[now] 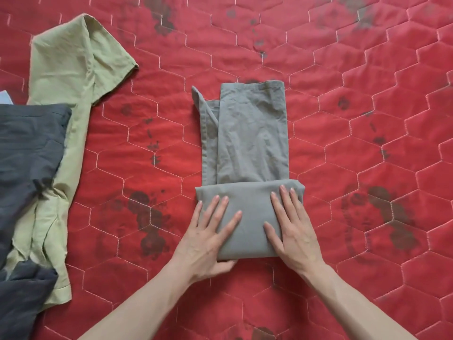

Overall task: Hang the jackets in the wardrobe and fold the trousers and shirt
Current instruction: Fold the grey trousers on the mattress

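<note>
Trousers half folded on the bed.
My left hand (212,238) and right hand (291,225) press flat, fingers spread, on the trousers (247,148); shirt (73,77) waits unfolded.

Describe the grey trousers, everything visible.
The grey trousers are thin, creased woven cloth, lying flat mid-quilt as a narrow strip running away from the person. The near end is folded over into a thicker band; a strip of fabric pokes out at the far left corner. The left hand and right hand press flat on the folded band, left thumb tucked at its near edge. Below lies the red quilt.
</note>
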### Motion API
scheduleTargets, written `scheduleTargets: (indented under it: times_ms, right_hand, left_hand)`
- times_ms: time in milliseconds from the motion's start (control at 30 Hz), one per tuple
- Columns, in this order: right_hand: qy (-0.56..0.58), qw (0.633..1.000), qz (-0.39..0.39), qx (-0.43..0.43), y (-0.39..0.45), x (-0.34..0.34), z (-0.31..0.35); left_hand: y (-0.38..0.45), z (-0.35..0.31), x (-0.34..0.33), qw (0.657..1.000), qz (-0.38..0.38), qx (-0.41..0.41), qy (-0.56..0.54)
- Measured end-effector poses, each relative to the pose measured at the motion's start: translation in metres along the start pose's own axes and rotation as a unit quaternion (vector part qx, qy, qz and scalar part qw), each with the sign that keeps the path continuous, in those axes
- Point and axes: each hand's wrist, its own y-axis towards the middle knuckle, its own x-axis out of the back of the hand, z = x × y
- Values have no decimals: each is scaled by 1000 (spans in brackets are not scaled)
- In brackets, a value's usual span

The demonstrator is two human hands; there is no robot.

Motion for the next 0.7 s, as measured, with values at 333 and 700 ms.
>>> scheduleTargets:
  times_ms: [333, 700]
  right_hand:
    - [-24, 996, 38, 73, 0, 9, -14]
    - [-81, 981, 81, 160, -25, 23, -16]
  left_hand:
    - [12, -22, 16, 994, 83, 43, 59]
    - [-5, -74, 35, 984, 88, 132, 86]
